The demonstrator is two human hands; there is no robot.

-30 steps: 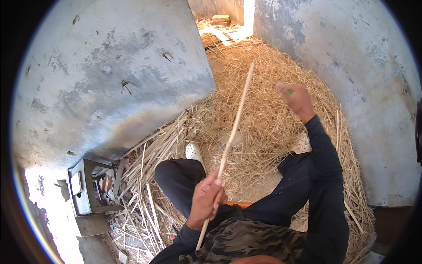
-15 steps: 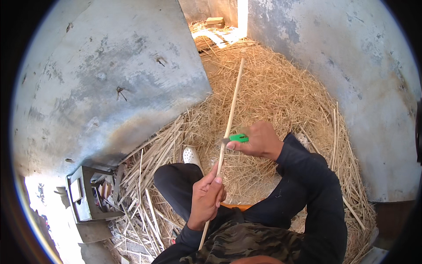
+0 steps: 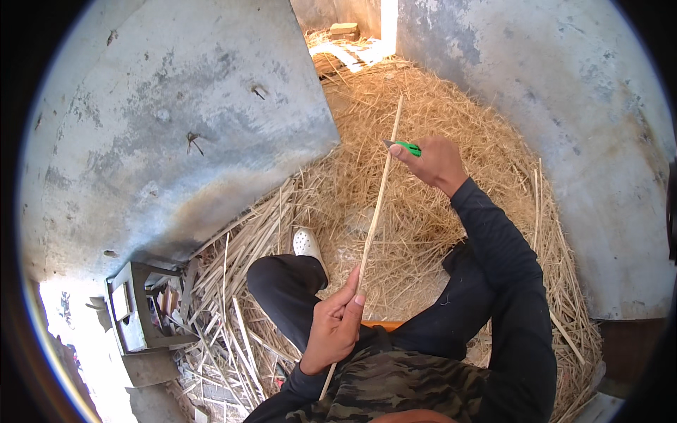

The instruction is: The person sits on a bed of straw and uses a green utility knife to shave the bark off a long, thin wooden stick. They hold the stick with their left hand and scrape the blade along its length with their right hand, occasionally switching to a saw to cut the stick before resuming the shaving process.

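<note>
A long, thin pale wooden strip (image 3: 377,208) slants away from my lap toward the far straw. My left hand (image 3: 335,321) is closed round its lower part, thumb along the top, and the near end passes under the forearm. Farther out, my right hand (image 3: 434,163) grips a green-handled utility knife (image 3: 408,148). Its short grey blade points left and lies at the upper part of the strip; whether it touches the wood I cannot tell.
Straw-like shavings (image 3: 458,120) cover the floor ahead. Longer strips (image 3: 243,247) lie heaped at the left, beside an open box-shaped frame (image 3: 148,310). Worn walls rise at left (image 3: 169,106) and right (image 3: 564,141). A yellowish brick (image 3: 344,29) sits at the back.
My right hand with the knife has moved outward along the strip, away from my left hand. The strip's far end has swung slightly right; my left hand still grips it.
</note>
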